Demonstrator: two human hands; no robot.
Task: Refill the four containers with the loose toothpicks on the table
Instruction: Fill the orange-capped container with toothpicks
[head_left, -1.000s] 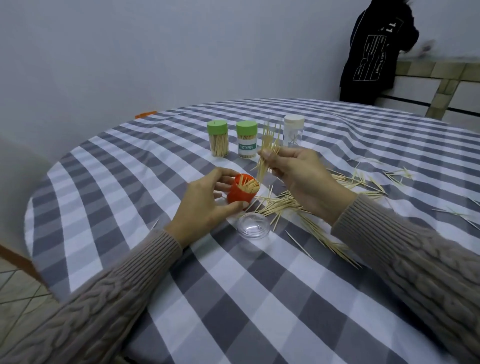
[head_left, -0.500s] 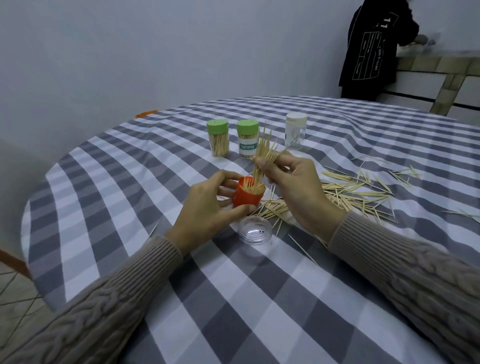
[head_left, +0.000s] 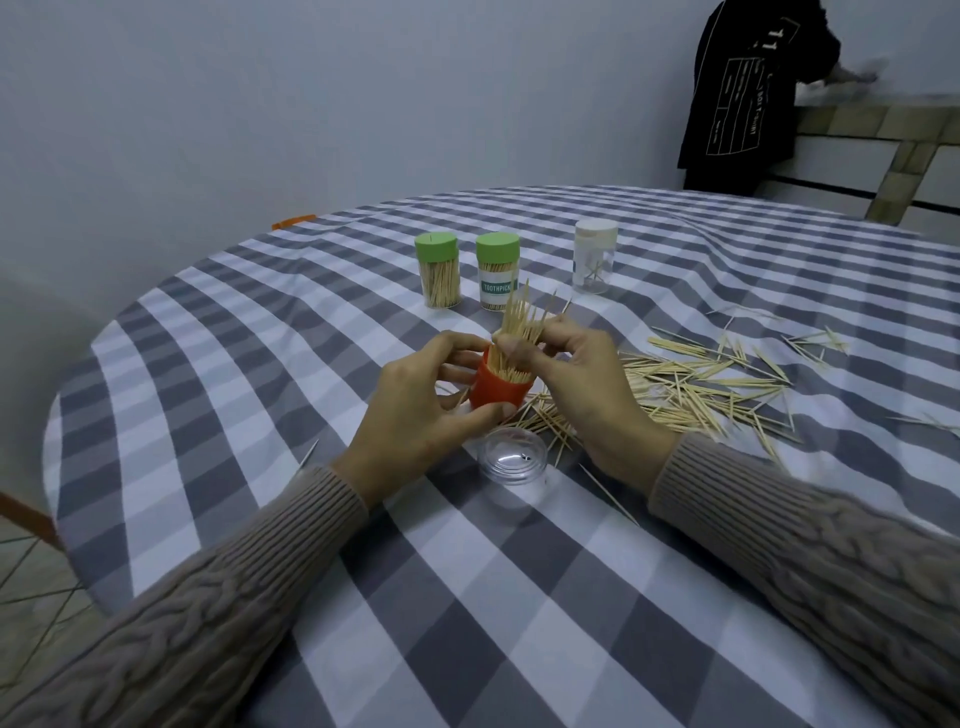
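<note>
Left hand (head_left: 415, 410) gripping red container (head_left: 498, 387), right hand (head_left: 582, 384) pinching toothpick bundle (head_left: 522, 325) over it

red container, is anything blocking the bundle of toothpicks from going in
Nothing visible does. The red container is open-topped, steadied by the left hand; the right hand pinches the bundle of toothpicks, lower ends already inside.
</note>
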